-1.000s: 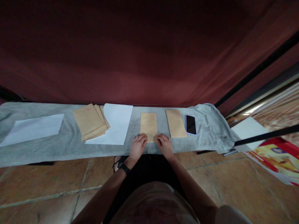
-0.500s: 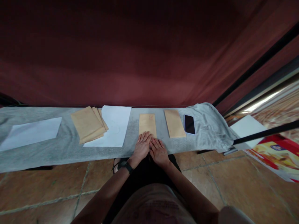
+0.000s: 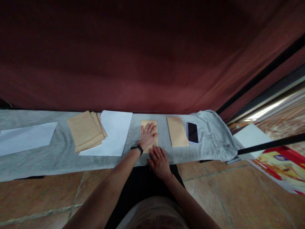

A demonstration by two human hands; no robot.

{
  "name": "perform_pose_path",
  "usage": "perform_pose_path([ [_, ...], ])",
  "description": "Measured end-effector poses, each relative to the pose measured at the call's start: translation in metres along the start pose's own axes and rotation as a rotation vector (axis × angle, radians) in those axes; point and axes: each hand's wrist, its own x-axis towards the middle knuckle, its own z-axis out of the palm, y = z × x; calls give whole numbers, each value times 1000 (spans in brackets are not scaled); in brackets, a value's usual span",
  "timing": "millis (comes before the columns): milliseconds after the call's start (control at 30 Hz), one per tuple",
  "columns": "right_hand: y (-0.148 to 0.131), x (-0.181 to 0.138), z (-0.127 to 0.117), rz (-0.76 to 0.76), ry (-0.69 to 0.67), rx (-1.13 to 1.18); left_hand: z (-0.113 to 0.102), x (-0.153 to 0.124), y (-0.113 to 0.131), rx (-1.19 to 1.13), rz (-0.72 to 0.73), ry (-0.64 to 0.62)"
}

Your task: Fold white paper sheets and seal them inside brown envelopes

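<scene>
A brown paper envelope (image 3: 152,148) lies upright in front of me on the grey cloth. My left hand (image 3: 148,135), with a dark band at the wrist, rests flat over its middle, fingers spread, and hides much of it. At the envelope's near right corner, my right hand (image 3: 159,162) lies with its fingers stretched out, the fingertips at the edge. Another brown envelope (image 3: 177,131) lies to the right, apart from both hands. On the left, several brown envelopes (image 3: 85,128) overlap a stack of white paper (image 3: 115,135).
A phone (image 3: 193,132) lies right of the second envelope. Farther left is a white sheet (image 3: 28,136). The grey cloth (image 3: 209,136) covers a narrow bench before a dark red curtain (image 3: 143,79). A black bar (image 3: 274,143) and a red-yellow box (image 3: 283,165) stand at right.
My left hand has slid forward from the envelope's near edge to its middle, spreading its fingers. My right hand stays near the close edge. The view has shifted slightly.
</scene>
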Motion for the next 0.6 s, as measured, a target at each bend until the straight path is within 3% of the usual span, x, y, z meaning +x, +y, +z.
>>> perform_pose_path([
  [267,0,0,1,9,-9,-7,-5,18,-2,-9,-16,-49],
  [600,0,0,2,3,-6,-5,-10,-32,1,-4,87,-130],
])
